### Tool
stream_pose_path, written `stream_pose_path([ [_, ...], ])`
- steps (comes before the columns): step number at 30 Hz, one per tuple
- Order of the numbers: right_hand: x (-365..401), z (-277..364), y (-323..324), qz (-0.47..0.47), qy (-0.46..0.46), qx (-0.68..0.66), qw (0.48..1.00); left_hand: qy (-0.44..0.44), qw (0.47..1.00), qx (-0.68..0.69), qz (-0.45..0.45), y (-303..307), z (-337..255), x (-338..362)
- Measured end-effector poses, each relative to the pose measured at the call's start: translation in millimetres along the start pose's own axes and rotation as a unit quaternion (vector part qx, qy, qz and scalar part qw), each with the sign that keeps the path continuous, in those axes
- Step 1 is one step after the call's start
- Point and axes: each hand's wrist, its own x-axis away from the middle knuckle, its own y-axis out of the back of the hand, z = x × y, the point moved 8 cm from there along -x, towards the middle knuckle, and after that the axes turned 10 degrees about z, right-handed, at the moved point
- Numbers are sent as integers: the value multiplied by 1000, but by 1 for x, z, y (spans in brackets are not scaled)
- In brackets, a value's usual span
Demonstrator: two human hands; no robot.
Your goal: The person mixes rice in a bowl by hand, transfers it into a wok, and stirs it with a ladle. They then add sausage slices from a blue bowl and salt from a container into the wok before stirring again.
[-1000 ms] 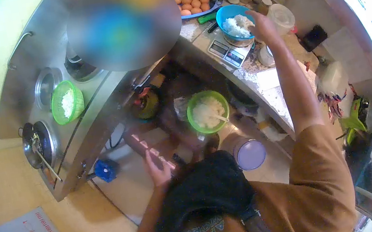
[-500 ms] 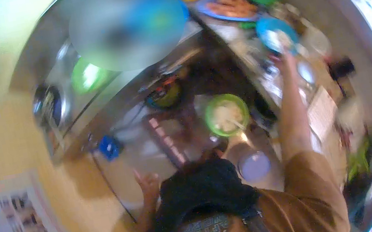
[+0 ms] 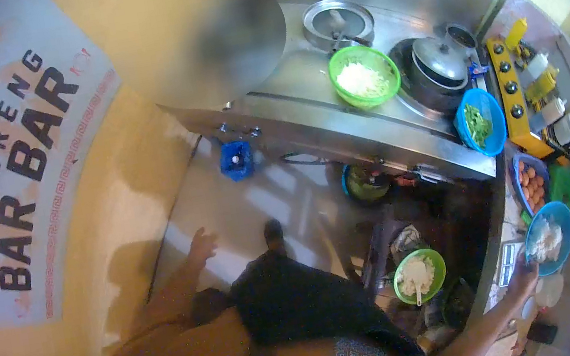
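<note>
My right hand (image 3: 525,279), at the lower right, is closed on the near rim of a blue bowl (image 3: 567,225) with pale white food in it. My left hand (image 3: 202,246) hangs over the floor at the left, fingers apart and holding nothing. Beside the blue bowl lies a purple tray (image 3: 518,176) of brown eggs. A small white scale (image 3: 509,263) sits left of my right hand. Lower and further left stands a green bowl (image 3: 435,256) of rice with a white spoon in it.
On the steel counter (image 3: 301,96) are a green bowl (image 3: 363,58) of white food, a lidded pot (image 3: 440,60) and a blue bowl (image 3: 492,119) of greens. A yellow stand (image 3: 511,91) with bottles is behind. A blue container (image 3: 236,160) is near the floor.
The view has swung left, bringing the wall banner and steel counter further into sight. My right hand still has the blue bowl, now lower right in view. My left hand remains empty.
</note>
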Motion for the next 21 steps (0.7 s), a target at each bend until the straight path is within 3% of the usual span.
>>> stream_pose_path([
  [1,3,2,-18,11,-35,-167,985,110,972,190,80,-3,-1,-18],
  [2,9,9,-39,1,-72,-329,942,64,963,233,119,-3,-9,-64],
  [3,43,81,-102,16,-120,-459,880,21,949,274,158,-8,-7,-120],
  [4,62,118,-141,71,-151,-379,910,22,937,293,188,-6,-36,-163],
  [5,70,137,-181,34,-143,-419,896,25,925,311,217,-4,-68,-202],
  [7,84,200,-274,58,-155,-416,894,-99,895,376,220,14,-206,-202],
  [9,88,260,-376,102,-168,-414,889,-92,895,370,231,32,-284,-219],
  [11,79,294,-476,129,-189,-444,867,-71,899,370,223,35,-318,-254],
  [12,82,335,-525,241,-186,-410,860,-71,893,353,269,22,-329,-281],
  [14,62,354,-599,309,-148,-340,876,-75,883,341,315,12,-352,-301],
  [17,44,428,-697,356,1,-195,914,-131,890,372,229,47,-386,-295],
  [19,22,442,-769,371,48,-149,915,-161,866,409,238,74,-388,-279],
  [21,6,456,-839,399,95,-74,909,-204,865,346,300,114,-392,-258],
])
